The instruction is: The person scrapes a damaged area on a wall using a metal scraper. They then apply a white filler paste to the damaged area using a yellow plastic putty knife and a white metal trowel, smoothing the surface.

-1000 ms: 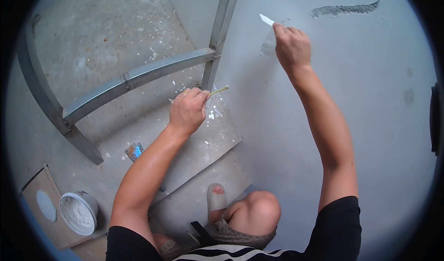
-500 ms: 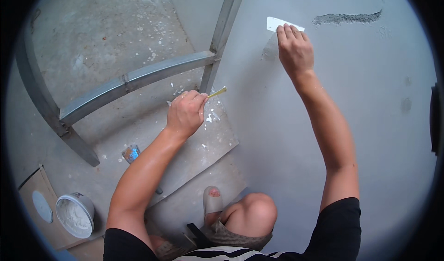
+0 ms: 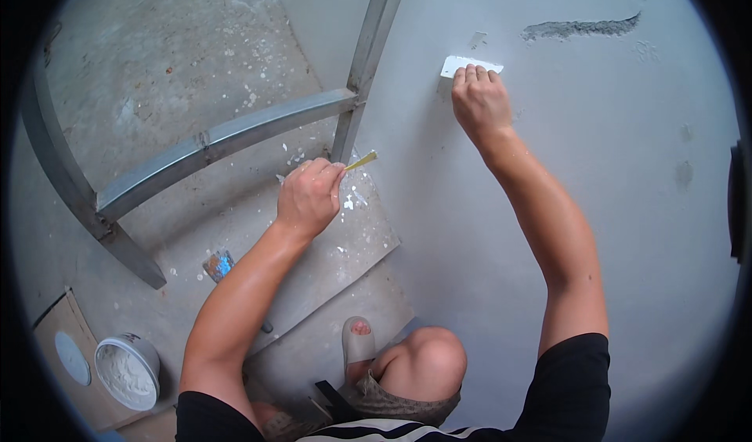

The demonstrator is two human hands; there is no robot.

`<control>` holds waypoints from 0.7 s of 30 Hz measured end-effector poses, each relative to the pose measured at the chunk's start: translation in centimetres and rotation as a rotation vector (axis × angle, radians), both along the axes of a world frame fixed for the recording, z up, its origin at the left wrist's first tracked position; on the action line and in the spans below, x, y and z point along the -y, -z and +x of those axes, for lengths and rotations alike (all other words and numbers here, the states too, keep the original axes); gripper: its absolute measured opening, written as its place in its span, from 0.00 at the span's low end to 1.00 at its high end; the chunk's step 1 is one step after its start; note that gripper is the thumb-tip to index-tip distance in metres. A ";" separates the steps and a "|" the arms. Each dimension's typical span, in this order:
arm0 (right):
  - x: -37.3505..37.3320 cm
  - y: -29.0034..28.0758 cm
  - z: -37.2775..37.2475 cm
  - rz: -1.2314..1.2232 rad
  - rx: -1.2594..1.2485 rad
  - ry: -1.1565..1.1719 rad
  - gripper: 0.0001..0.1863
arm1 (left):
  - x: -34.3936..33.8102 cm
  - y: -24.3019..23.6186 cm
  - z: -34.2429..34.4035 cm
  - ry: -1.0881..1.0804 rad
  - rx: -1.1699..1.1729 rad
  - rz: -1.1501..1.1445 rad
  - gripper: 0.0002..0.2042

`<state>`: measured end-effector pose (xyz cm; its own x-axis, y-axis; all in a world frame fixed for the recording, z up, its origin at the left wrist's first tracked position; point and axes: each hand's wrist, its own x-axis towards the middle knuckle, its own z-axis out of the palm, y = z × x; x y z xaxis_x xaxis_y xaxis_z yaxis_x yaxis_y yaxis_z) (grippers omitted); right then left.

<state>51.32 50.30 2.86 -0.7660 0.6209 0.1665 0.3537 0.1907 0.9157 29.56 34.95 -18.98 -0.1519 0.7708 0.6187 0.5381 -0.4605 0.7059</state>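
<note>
My right hand (image 3: 482, 105) presses a flat white putty scraper (image 3: 460, 64) against the grey wall (image 3: 501, 230), fingers closed over its lower edge. A small roughly marked patch (image 3: 478, 39) lies just above the blade, and a long rough gouge (image 3: 583, 28) runs across the wall farther right. Closed in a fist, my left hand (image 3: 309, 195) is held above the floor. From it sticks a thin yellow strip-like tool (image 3: 362, 160), pointing toward the wall; its other end is mostly hidden by the fingers.
A metal frame (image 3: 227, 137) stands at the left, close to the wall. At lower left are a tub of white putty (image 3: 125, 371), a round pale lid (image 3: 72, 357) on cardboard, and a stained broad blade (image 3: 219, 265). White flecks dot the floor (image 3: 196, 43).
My right hand and the scraper have moved down and slightly left along the wall, uncovering the small marked patch. My left hand has barely shifted.
</note>
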 end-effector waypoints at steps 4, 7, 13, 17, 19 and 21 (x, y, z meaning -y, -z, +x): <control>-0.6 -1.7 -0.5 0.093 -0.063 -0.152 0.16 | 0.0 -0.1 -0.1 -0.002 0.000 0.000 0.04; -1.5 -2.8 -0.6 0.122 -0.003 -0.095 0.17 | 0.1 -0.1 0.0 0.000 0.003 0.002 0.04; -0.1 -1.8 2.4 0.084 0.145 0.050 0.21 | 0.1 -0.3 -0.1 -0.001 0.019 0.002 0.03; 1.0 -1.7 2.3 0.039 0.117 0.001 0.21 | 0.0 -0.1 -0.4 -0.005 0.022 0.005 0.03; 1.3 -2.1 1.2 0.032 0.073 -0.067 0.20 | 0.0 -0.1 -0.5 -0.008 0.024 0.006 0.03; 0.3 -3.2 0.2 0.063 0.031 -0.111 0.20 | 0.0 -0.2 -0.6 -0.012 0.024 0.001 0.03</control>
<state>51.55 50.03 6.06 -0.8349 0.5210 0.1775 0.3047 0.1690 0.9373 28.98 34.90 -18.76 -0.1759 0.7685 0.6152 0.5263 -0.4547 0.7185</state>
